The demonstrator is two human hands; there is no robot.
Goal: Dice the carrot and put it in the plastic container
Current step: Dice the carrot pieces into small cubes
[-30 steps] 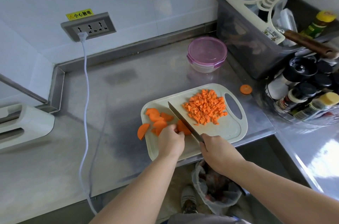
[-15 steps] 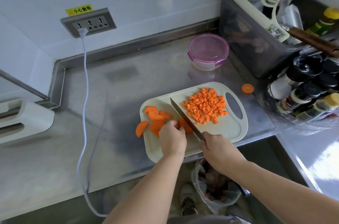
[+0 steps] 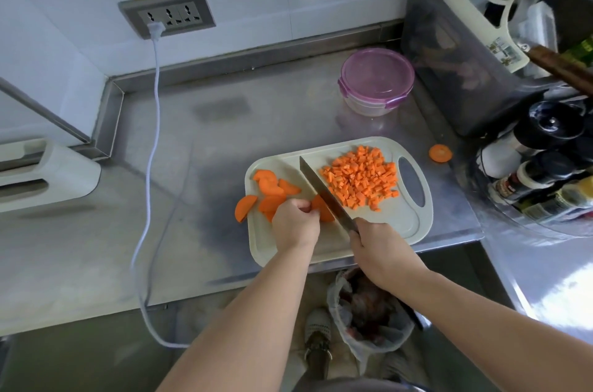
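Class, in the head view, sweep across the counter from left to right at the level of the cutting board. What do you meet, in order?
White appliance, power cord, carrot slice overhanging the board's left edge, diced carrot pile, loose carrot round, spice bottles.

Left grip (image 3: 295, 225) holds a carrot slice (image 3: 322, 210) with curled fingers; right grip (image 3: 376, 241) clasps knife (image 3: 319, 188).

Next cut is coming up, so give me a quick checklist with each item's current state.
1. Right hand grips knife: ok.
2. Left hand pins carrot slice beside the blade: ok.
3. Left fingertips clear of the edge: cannot tell.
4. All slices on cutting board: not ok, one half-slice overhangs its left edge.
5. Plastic container open for diced carrot: not ok, purple lid on.
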